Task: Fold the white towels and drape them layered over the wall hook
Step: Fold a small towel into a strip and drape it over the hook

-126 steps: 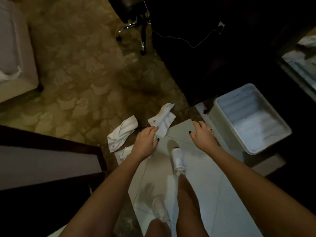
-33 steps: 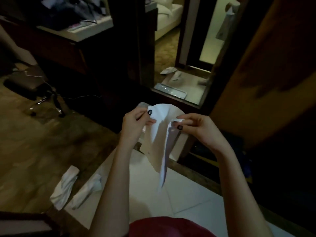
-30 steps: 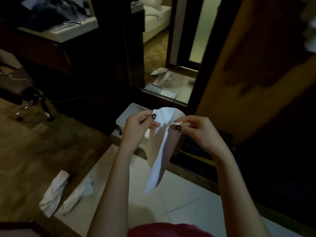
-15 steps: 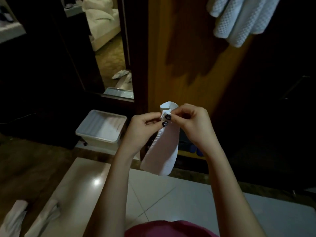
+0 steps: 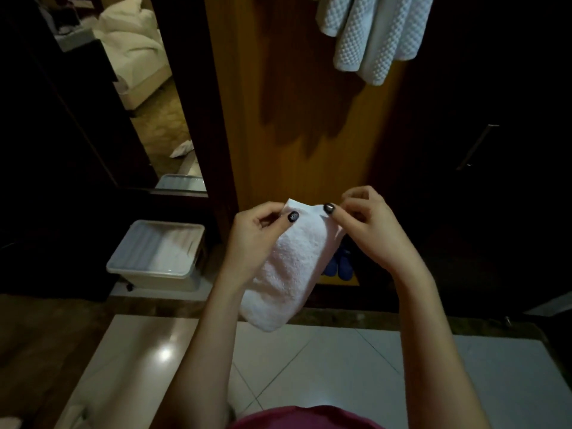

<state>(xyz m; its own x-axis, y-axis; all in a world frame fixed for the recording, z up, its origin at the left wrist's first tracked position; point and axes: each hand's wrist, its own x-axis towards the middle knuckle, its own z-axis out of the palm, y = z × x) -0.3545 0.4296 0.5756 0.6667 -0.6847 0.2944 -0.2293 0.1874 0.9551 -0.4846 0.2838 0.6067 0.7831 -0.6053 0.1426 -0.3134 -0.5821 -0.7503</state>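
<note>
The left hand (image 5: 253, 239) and right hand (image 5: 368, 230) fingers (image 5: 292, 216) pinched towel (image 5: 288, 274) corners to square the fold; hung towels (image 5: 371, 35) at 1 o'clock.

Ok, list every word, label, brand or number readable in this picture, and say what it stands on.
None can be read.
The folded white terry towel pinched by the left hand and right hand shows no label.
The pale marks on the dark painted thumbnails are too small to read.
</note>
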